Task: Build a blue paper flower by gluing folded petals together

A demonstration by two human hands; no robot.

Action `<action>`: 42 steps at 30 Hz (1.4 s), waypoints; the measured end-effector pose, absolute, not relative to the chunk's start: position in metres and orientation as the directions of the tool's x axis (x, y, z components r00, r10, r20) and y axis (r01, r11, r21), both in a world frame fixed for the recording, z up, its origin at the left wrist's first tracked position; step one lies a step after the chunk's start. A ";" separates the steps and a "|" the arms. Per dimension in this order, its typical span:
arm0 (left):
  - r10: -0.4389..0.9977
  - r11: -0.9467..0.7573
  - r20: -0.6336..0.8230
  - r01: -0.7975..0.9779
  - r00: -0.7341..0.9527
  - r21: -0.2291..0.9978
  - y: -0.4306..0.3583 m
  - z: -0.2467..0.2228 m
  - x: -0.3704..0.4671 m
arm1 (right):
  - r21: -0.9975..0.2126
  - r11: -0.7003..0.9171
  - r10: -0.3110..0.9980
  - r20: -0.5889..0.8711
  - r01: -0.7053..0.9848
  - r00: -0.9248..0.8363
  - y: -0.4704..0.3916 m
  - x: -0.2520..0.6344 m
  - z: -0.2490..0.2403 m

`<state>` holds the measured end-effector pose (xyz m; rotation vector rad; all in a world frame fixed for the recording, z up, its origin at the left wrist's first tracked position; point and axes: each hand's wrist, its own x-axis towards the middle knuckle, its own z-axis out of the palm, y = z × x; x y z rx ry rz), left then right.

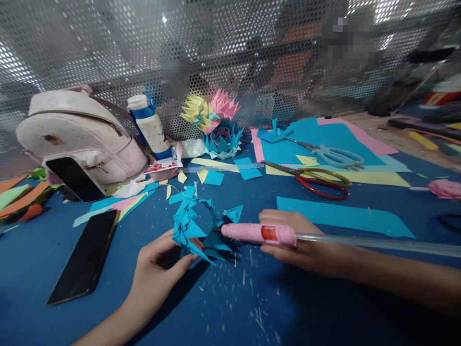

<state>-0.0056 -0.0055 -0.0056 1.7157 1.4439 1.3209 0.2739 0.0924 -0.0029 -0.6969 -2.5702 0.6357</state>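
Note:
My left hand pinches the lower edge of a blue folded-paper ring with pointed tips, thumb in front. My right hand is closed around a pink hot glue gun, partly hidden beneath its body. A long clear glue stick runs out of the gun's back. The dark nozzle points left, at the ring's right side, close to it; whether they touch I cannot tell. A small blue folded-paper piece lies just behind the nozzle.
A blue paper strip, red-and-yellow-handled scissors and light-blue scissors lie beyond my right hand. Folded-paper flowers stand at the back. To the left are a phone, another phone, a backpack and a bottle.

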 end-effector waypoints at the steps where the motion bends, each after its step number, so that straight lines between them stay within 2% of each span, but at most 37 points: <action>1: 0.940 -0.288 0.338 0.418 -0.050 0.862 -0.005 -0.006 -0.005 | -0.521 0.768 0.556 0.252 0.373 -0.792 0.092 0.274 -0.002; 15: 0.927 -0.319 0.371 0.420 -0.047 0.850 -0.005 -0.005 -0.005 | -0.551 0.734 0.599 0.249 0.397 -0.761 0.092 0.273 -0.002; 25: 0.919 -0.331 0.389 0.413 -0.060 0.848 -0.006 -0.006 -0.004 | -0.586 0.670 0.658 0.186 0.455 -0.730 0.092 0.273 -0.003; 42: 0.917 -0.334 0.394 0.426 -0.060 0.841 -0.004 -0.008 -0.004 | -0.544 0.713 0.635 0.235 0.442 -0.736 0.090 0.269 0.001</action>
